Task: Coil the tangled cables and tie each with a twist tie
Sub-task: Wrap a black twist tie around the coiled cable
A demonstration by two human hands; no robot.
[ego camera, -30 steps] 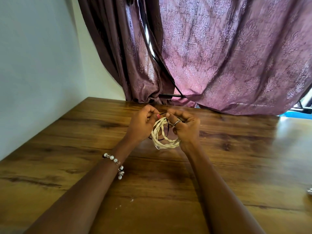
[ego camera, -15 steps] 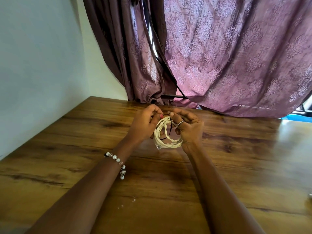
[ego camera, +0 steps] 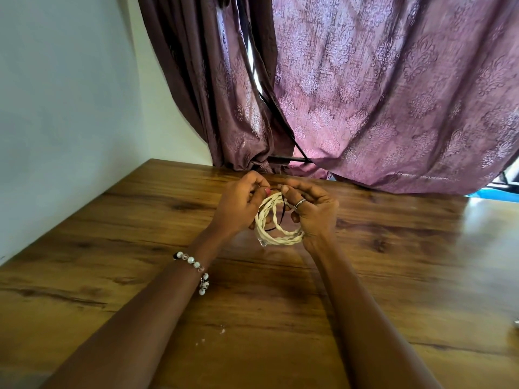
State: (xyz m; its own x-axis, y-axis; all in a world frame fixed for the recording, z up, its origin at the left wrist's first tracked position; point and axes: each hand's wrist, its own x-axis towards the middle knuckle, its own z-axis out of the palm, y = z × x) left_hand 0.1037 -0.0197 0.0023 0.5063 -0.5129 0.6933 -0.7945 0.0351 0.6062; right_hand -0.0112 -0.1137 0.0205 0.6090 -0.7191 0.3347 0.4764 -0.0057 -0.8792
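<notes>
Two hands meet over the far middle of the table [ego camera: 393, 276], and I see them from above through the head camera. That surface is wood-grain board, warm brown with dark knots and long streaks, glossy enough to throw a pale glare at its right end. A few small white crumbs [ego camera: 222, 330] lie on it near me. Pale blue-grey wall [ego camera: 61, 108] runs along the left side, smooth and matte. Behind the table hangs a mauve curtain [ego camera: 393, 94], heavy cloth with a raised damask pattern, bunched into deep folds where it reaches the tabletop.

My left hand [ego camera: 238, 206] and right hand [ego camera: 314, 211] hold the cream cable [ego camera: 276, 237] between them, just above the wood. It is a twisted, rope-like cord wound into a rough ring of several loops, with a small clear plug end hanging at its lower left. A thin dark tie [ego camera: 282, 217] crosses the ring's upper part. Left fingers are curled, thumb and fingertip pinching at the top of the coil; right fingers curl round the ring's right side, the thumb pressed near the top. A narrow silver ring [ego camera: 300, 202] sits on a right finger, and a bracelet [ego camera: 193, 266] of white and clear round beads circles the left wrist.
</notes>
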